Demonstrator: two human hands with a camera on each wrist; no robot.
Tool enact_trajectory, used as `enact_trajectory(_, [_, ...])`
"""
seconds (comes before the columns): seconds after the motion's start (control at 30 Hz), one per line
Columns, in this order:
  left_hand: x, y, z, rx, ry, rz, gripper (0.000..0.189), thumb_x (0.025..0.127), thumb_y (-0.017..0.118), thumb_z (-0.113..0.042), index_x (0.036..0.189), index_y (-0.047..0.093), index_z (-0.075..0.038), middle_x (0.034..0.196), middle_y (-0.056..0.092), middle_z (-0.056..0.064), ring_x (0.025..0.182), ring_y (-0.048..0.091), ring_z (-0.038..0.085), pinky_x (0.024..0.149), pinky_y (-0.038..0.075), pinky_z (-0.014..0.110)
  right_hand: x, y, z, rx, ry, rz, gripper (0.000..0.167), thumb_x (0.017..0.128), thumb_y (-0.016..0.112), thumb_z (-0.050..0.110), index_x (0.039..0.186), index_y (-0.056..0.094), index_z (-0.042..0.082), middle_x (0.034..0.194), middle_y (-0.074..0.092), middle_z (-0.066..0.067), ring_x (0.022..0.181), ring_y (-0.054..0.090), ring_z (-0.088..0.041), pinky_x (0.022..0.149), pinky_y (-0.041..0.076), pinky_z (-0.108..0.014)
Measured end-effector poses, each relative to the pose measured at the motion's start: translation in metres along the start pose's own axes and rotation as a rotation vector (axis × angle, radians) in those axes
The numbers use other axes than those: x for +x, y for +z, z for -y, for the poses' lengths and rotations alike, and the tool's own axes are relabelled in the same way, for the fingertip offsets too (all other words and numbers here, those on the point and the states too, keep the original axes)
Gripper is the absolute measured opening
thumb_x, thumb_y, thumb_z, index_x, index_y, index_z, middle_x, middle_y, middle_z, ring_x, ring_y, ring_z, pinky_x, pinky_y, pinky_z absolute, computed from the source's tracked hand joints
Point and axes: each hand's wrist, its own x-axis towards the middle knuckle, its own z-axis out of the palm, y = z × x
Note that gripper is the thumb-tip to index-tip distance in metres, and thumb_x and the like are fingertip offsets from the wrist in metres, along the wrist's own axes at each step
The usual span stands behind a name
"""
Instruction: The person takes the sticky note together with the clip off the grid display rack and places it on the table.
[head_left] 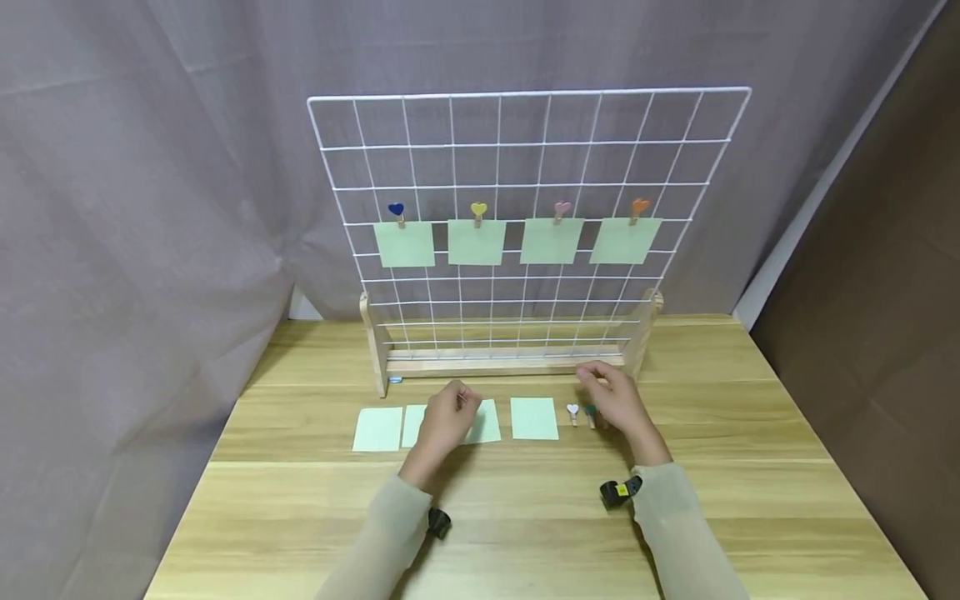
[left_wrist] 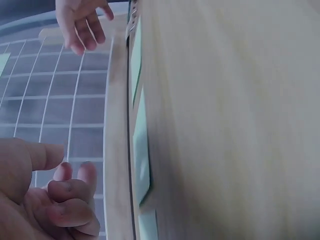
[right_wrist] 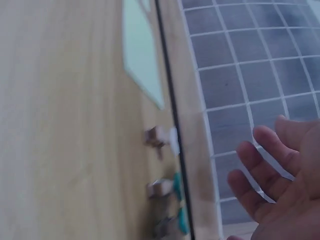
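My left hand (head_left: 448, 417) hovers above the row of pale green paper notes, covering parts of two. Its fingers are loosely bent and the thumb (left_wrist: 47, 156) stands apart from them, with nothing held. Notes lie at the far left (head_left: 378, 429), under the hand (head_left: 486, 422) and to its right (head_left: 534, 418). My right hand (head_left: 617, 402) is above the small clothespins, fingers (right_wrist: 255, 162) spread and relaxed, holding nothing. Near it lie a white heart clothespin (head_left: 573, 414) and a teal heart clothespin (head_left: 590, 414); another teal one (right_wrist: 182, 220) shows in the right wrist view.
A white wire grid (head_left: 517, 185) stands in a wooden base (head_left: 480, 365) behind the hands. Several green notes (head_left: 476, 243) hang across it, each under a heart clothespin: blue (head_left: 396, 209), yellow (head_left: 478, 209), pink (head_left: 562, 207), orange (head_left: 640, 207). A small blue item (head_left: 395, 380) lies by the base.
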Motion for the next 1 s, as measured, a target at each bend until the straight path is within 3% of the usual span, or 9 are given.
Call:
enact_trajectory(0.17, [-0.004, -0.02, 0.008, -0.023, 0.029, -0.065, 0.017, 0.107, 0.062, -0.021, 0.104, 0.069, -0.006, 0.083, 0.068, 0.005, 0.06, 0.055, 0.013, 0.051, 0.045, 0.027, 0.003, 0.003, 0.015, 0.056, -0.06, -0.055, 0.034, 0.111, 0.058, 0.024, 0.12, 0.07, -0.005, 0.127, 0.07, -0.023, 0.12, 0.061, -0.038, 0.109, 0.042, -0.056])
enact_trajectory(0.33, [-0.004, -0.039, 0.018, -0.025, 0.052, -0.112, 0.015, 0.105, 0.064, -0.018, 0.105, 0.07, -0.004, 0.085, 0.068, 0.006, 0.061, 0.053, 0.012, 0.052, 0.044, 0.025, 0.002, 0.012, 0.032, 0.019, -0.161, -0.091, 0.023, 0.108, 0.061, 0.014, 0.115, 0.073, -0.004, 0.121, 0.074, -0.021, 0.112, 0.065, -0.038, 0.103, 0.047, -0.053])
enact_trajectory(0.53, [-0.003, -0.057, 0.026, -0.026, 0.112, -0.14, 0.014, 0.101, 0.07, -0.014, 0.108, 0.071, -0.002, 0.093, 0.071, 0.007, 0.071, 0.058, 0.014, 0.064, 0.05, 0.028, 0.004, 0.029, 0.05, 0.027, -0.198, -0.02, 0.023, 0.108, 0.062, 0.015, 0.119, 0.072, -0.004, 0.12, 0.072, -0.02, 0.115, 0.063, -0.038, 0.106, 0.045, -0.057])
enact_trajectory(0.73, [0.003, -0.072, 0.026, -0.063, 0.157, -0.221, 0.014, 0.1, 0.071, -0.011, 0.11, 0.071, 0.0, 0.097, 0.073, 0.009, 0.074, 0.061, 0.018, 0.064, 0.05, 0.026, 0.013, 0.049, 0.071, 0.058, -0.19, 0.052, 0.03, 0.109, 0.06, 0.024, 0.125, 0.071, 0.001, 0.127, 0.07, -0.016, 0.122, 0.061, -0.035, 0.108, 0.046, -0.059])
enact_trajectory(1.0, [0.016, -0.09, 0.022, -0.122, 0.193, -0.352, 0.015, 0.101, 0.072, -0.011, 0.11, 0.072, 0.001, 0.099, 0.075, 0.013, 0.079, 0.064, 0.022, 0.072, 0.05, 0.023, 0.029, 0.074, 0.103, 0.087, -0.268, 0.043, 0.028, 0.109, 0.061, 0.022, 0.121, 0.073, 0.0, 0.116, 0.073, -0.015, 0.115, 0.064, -0.034, 0.106, 0.046, -0.059])
